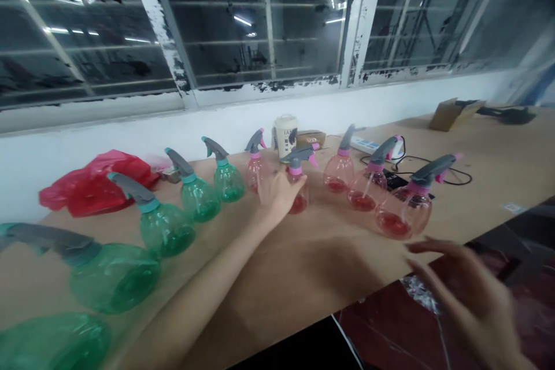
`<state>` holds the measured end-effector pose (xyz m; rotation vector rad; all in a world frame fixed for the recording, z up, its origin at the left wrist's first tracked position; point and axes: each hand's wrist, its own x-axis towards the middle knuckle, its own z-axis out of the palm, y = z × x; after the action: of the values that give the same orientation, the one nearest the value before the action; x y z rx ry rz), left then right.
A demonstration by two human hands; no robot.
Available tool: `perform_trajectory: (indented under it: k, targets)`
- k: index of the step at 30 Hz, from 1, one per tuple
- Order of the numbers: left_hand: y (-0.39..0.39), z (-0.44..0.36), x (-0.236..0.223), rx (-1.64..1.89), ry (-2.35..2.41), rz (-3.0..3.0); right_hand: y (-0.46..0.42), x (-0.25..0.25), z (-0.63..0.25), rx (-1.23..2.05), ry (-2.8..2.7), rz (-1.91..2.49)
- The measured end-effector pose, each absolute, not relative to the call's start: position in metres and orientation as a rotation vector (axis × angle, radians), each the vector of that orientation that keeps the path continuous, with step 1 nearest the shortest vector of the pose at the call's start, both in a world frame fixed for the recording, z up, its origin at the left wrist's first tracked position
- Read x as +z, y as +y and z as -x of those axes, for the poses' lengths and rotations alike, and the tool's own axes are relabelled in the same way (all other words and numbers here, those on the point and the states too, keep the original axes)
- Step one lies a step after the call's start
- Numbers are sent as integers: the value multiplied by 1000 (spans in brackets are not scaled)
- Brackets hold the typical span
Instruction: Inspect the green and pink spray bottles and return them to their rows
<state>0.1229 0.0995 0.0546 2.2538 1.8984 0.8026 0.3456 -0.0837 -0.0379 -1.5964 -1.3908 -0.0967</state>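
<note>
The person's left hand (280,192) was at a round-bodied, clear pink plastic spray bottle (299,202) with a grey head, a pink trigger and a pink collar. That bottle stood upright near the middle of the brown tabletop (312,260), red-tinted liquid low inside it. The hand came at it from the left, just under the collar; part of the grip was hidden, but the fingers appeared to be curled together about the upper body.

The right hand (472,295), blurred, hung by the table's near edge, thumb and fingers parted, close to the rightmost of the other pink spray bottles (403,217). Three of these stood in a slanting line to the right of the held one, and a fourth stood just beyond the left hand.

Along the left side ran a row of five clear green plastic spray bottles (200,202), the nearest cut off by the corner of the view. Behind them lay a crumpled red plastic bag (99,182). Beyond the held bottle, near the white wall (225,124), stood a cream cup with dark lettering (285,132), beside a small brown cardboard box (310,138).
</note>
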Motion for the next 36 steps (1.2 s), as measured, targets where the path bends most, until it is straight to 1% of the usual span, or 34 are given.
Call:
perform_trajectory:
  k: [3, 7, 9, 12, 15, 19, 23, 26, 30, 32, 36]
  targets:
    - [70, -113, 53, 797, 1840, -2321, -51, -30, -299, 163, -1659, 1457]
    - [42, -97, 52, 799, 1810, -2371, -4, -30, -252, 414, -1805, 1311]
    - [37, -88, 51, 829, 1762, -2386, 11, -30, -234, 459, -1822, 1245]
    - [36, -75, 50, 894, 1676, -2332, 21, -27, -216, 444, -1838, 1210]
    - [38, -66, 50, 1020, 1571, -2236, 22, -21, -211, 488, -1899, 1163]
    - [35, -59, 52, 1271, 1389, -1929, 18, -12, -211, 608, -2019, 1086]
    - [32, -55, 59, 1218, 1176, -1760, 13, -1, -205, 707, -2085, 1063]
    - [34, -49, 61, 1258, 1204, -1664, 17, 8, -204, 795, -2128, 1015]
    - [43, -35, 53, 1270, 1080, -1429, 47, 9, -220, 1091, -2068, 805]
    - [48, -30, 44, 1243, 966, -1263, 70, 0, -229, 1077, -1986, 826]
    - [52, -26, 27, 1152, 920, -1005, 107, -23, -239, 821, -1846, 979]
